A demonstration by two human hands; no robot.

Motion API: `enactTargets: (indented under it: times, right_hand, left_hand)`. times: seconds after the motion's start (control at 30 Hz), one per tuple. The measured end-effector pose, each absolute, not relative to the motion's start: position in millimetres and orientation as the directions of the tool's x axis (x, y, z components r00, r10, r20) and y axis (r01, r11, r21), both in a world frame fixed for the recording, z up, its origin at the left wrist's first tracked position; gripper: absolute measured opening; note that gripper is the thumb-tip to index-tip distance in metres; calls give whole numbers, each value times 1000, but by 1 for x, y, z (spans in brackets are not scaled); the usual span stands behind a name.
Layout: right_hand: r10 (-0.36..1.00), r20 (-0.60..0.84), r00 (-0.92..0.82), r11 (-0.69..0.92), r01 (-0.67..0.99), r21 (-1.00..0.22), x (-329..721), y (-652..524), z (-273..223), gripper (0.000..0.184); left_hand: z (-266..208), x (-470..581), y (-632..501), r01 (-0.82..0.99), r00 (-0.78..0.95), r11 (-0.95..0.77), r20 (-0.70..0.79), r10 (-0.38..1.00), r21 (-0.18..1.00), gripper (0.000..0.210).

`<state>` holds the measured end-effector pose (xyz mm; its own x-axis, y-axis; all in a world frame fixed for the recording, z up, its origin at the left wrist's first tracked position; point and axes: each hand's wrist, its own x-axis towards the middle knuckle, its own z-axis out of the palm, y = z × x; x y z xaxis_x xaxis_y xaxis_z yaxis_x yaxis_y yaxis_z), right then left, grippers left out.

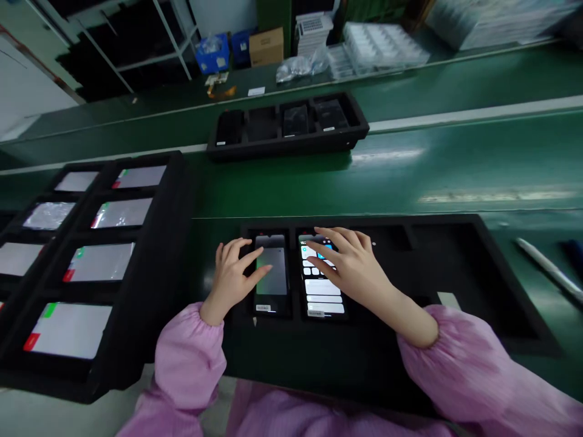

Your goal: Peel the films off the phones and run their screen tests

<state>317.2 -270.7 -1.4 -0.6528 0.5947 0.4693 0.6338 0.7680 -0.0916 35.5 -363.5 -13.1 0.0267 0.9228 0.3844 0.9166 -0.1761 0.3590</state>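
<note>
Two smartphones lie side by side in a black foam tray on the green bench. The left smartphone (274, 282) shows a grey screen and has a small white label at its lower edge. My left hand (234, 273) is at its left side, fingers apart, thumb and index finger over the screen. The right smartphone (324, 288) is lit, with white and blue panels on its display. Above its upper half my right hand (357, 261) spreads its fingers and hides part of the screen. Whether any fingertip touches the glass, I cannot tell.
The black foam tray (514, 297) extends right, past a white pen-like stick (549, 270). At left stands a larger foam tray (166, 243) of white-screened devices. A smaller black tray (291, 145) sits farther back. Blue bins (213, 56) and a cardboard box (266, 47) line the back.
</note>
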Motion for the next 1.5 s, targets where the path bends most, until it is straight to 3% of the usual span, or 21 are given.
enactTargets:
  times: [0.23, 0.4, 0.9, 1.1, 1.2, 1.3, 1.5]
  right_hand:
    - [565, 467, -680, 794, 602, -84, 312, -267, -9, 28]
    - [570, 471, -673, 792, 603, -97, 308, -263, -12, 34]
    - [547, 503, -669, 809, 576, -114, 310, -260, -10, 30]
    - [561, 562, -608, 789, 597, -142, 356, -325, 15, 27]
    - [556, 547, -626, 786, 610, -101, 394, -369, 7, 38]
    - [558, 547, -624, 769, 636, -59, 423, -381, -11, 33]
    - [517, 523, -677, 828, 551, -105, 468, -302, 2, 27]
  left_hand:
    - [-22, 31, -365, 874, -101, -178, 527, 844, 453, 43]
    - [-26, 28, -380, 853, -166, -180, 582, 796, 490, 34]
    - [-12, 56, -445, 874, 55, -162, 239, 969, 457, 45]
    - [-12, 49, -465, 838, -120, 4, 178, 977, 546, 61]
    - [-13, 35, -486, 755, -286, 147, 118, 951, 638, 71]
    - [-19, 39, -499, 648, -368, 241, 20, 930, 723, 69]
    - [-22, 94, -483, 460, -454, 206, 30, 890, 863, 66]
